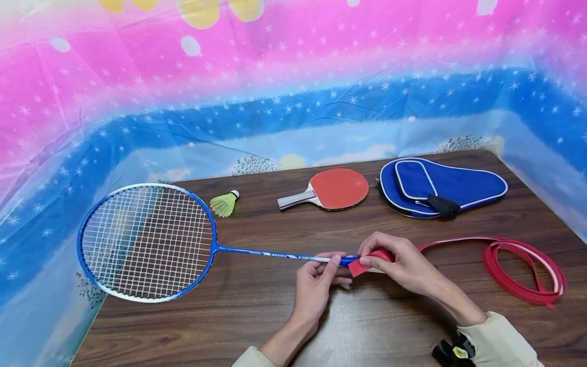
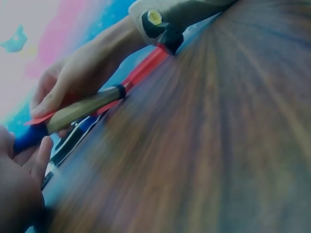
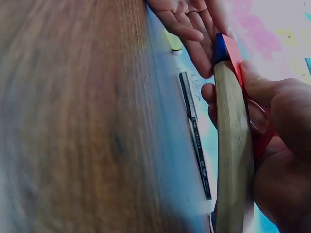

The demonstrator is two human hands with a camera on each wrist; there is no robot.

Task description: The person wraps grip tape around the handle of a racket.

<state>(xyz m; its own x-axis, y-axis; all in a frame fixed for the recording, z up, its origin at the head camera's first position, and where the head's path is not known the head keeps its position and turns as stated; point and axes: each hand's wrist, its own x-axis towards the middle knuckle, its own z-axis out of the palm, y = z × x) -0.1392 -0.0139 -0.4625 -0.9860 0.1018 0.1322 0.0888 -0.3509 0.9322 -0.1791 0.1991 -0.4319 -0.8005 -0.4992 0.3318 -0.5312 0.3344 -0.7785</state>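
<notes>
A blue and white badminton racket (image 1: 263, 252) lies across the middle of the head view, its strung head to the left. My left hand (image 1: 313, 293) holds it by thumb and fingers where the shaft meets the blue cone (image 1: 347, 261). The handle (image 3: 231, 126) is bare wood in the right wrist view. With thumb and fingers, my right hand (image 1: 405, 262) pinches the end of a red grip tape (image 1: 356, 268) at an angle against the cone end of the handle. The tape runs behind this hand to a loose coil on the right.
Along the back of the table (image 1: 183, 326) lie a yellow shuttlecock (image 1: 224, 204), a red table tennis bat (image 1: 339, 189) and a blue bat case (image 1: 458, 183) with white piping. The tape's coil (image 1: 518, 294) rests at the right. A printed cloth (image 1: 293, 66) hangs behind.
</notes>
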